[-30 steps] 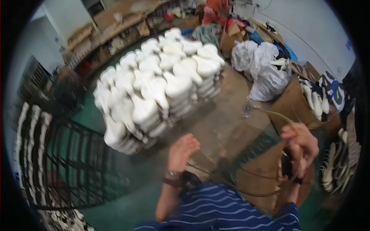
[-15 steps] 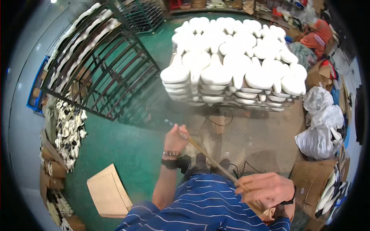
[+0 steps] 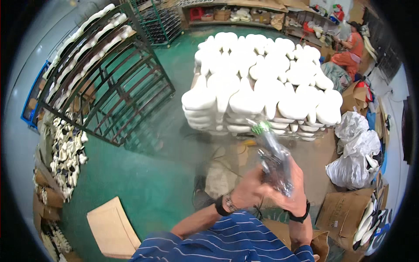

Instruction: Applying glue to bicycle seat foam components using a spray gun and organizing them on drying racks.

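Observation:
In front of my waist both hands come together on a dark, shiny bundle (image 3: 279,168) that looks wrapped in clear plastic. Its far end carries a green patch and is smeared by motion, so I cannot tell its kind. My left hand (image 3: 251,188) grips its near-left side, with a watch and a black band on the wrist. My right hand (image 3: 297,185) wraps round its right side, a black band on that wrist too. Beyond the hands stands a large stack of white, rounded, padded-looking pieces (image 3: 244,98), layered in rows; the bundle's far end overlaps its front edge in view.
A dark metal rack (image 3: 126,100) with white pieces on its upper shelves leans at the left. Folded tan cardboard (image 3: 114,227) lies on the green floor. Silvery sacks (image 3: 355,166) and a cardboard box (image 3: 345,214) are at the right. A person in orange (image 3: 351,52) sits far right.
The long thin tan strip stretched between my hands no longer shows. My left hand has moved right to meet my right hand, and the dark plastic bundle is now between them.

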`<act>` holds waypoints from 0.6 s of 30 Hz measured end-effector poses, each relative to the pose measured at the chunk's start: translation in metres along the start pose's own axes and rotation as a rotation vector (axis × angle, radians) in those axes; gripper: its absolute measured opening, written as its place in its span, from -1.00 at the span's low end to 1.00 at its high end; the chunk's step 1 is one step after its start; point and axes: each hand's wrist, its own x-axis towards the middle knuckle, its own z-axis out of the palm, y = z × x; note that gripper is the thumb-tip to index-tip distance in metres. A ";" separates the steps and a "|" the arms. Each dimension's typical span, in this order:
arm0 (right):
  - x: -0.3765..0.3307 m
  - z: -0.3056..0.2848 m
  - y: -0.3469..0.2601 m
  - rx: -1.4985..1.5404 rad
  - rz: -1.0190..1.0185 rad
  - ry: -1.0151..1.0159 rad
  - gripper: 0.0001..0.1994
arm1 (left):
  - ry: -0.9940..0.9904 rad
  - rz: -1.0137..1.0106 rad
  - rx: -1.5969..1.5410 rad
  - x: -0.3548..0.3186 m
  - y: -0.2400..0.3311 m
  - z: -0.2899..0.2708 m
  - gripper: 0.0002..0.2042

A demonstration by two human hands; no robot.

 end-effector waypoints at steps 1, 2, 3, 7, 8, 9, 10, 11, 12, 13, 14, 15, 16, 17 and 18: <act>0.000 0.012 0.000 -0.022 -0.003 0.014 -0.26 | -0.184 0.321 0.242 -0.010 -0.026 -0.006 -0.56; -0.003 0.028 0.005 0.031 0.080 0.184 -0.31 | -0.181 0.092 0.114 -0.010 -0.019 -0.007 -0.51; -0.002 0.044 0.004 0.085 0.171 0.351 -0.36 | -0.180 -0.152 -0.015 -0.011 -0.002 -0.014 -0.46; 0.027 0.075 -0.026 0.335 0.430 0.564 -0.50 | -0.207 0.157 0.344 0.017 0.018 -0.092 -0.26; 0.026 0.077 -0.026 0.276 0.405 0.515 -0.50 | -0.198 0.140 0.310 0.024 0.022 -0.110 -0.26; 0.033 0.088 -0.029 0.322 0.349 0.575 -0.48 | -0.070 0.122 0.326 0.031 0.027 -0.133 -0.15; 0.040 0.096 -0.038 0.340 0.335 0.595 -0.48 | 0.059 0.097 0.343 0.036 0.024 -0.151 -0.03; 0.051 0.108 -0.047 0.363 0.320 0.617 -0.47 | 0.054 0.075 0.318 0.043 0.011 -0.168 -0.03; 0.064 0.117 -0.059 0.368 0.339 0.604 -0.44 | -0.013 0.005 0.184 0.046 0.001 -0.177 0.01; 0.078 0.128 -0.067 0.331 0.319 0.617 -0.44 | -0.076 -0.063 0.047 0.043 -0.007 -0.183 0.05; 0.090 0.135 -0.068 0.324 0.262 0.628 -0.45 | -0.181 -0.190 -0.104 0.035 -0.018 -0.185 0.06; 0.105 0.141 -0.065 0.320 0.197 0.645 -0.47 | -0.171 -0.203 -0.120 0.032 -0.029 -0.192 0.06; 0.120 0.146 -0.064 0.296 0.161 0.636 -0.50 | -0.428 -0.384 -0.399 0.029 -0.038 -0.201 0.04; 0.138 0.150 -0.062 0.299 0.143 0.596 -0.50 | -0.676 -0.549 -0.673 0.027 -0.052 -0.210 0.02; 0.150 0.148 -0.064 0.336 0.155 0.607 -0.50 | -0.658 -0.382 -0.604 0.020 -0.060 -0.210 -0.16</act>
